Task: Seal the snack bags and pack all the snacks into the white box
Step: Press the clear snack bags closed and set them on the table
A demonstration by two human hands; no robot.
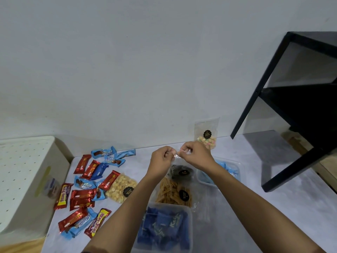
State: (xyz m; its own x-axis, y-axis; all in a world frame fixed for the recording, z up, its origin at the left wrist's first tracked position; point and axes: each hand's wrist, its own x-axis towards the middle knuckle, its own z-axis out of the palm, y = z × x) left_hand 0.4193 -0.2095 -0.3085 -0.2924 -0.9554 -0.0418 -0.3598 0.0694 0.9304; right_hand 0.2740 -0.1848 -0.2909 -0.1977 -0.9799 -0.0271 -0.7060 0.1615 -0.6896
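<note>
As left hand [161, 158] and right hand [197, 155] pinch the snack bag [180, 172] mouth, fingers [186, 147] should press evenly along it

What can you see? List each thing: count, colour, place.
white box: one, white, far left.
snack bars: over a dozen, red and blue, left.
cracker bag: one, clear, pale, beside bars.
stick bag: one, clear, orange, centre.
puff bag: one, clear, pastel, against wall.
dark bag: one, clear, between the hands.
near tub: one, clear, dark blue packets, front.
far tub: one, clear, light blue packets, right.
shelf: one, black, right.
left hand, right hand: both pinch the dark bag's top.
</note>
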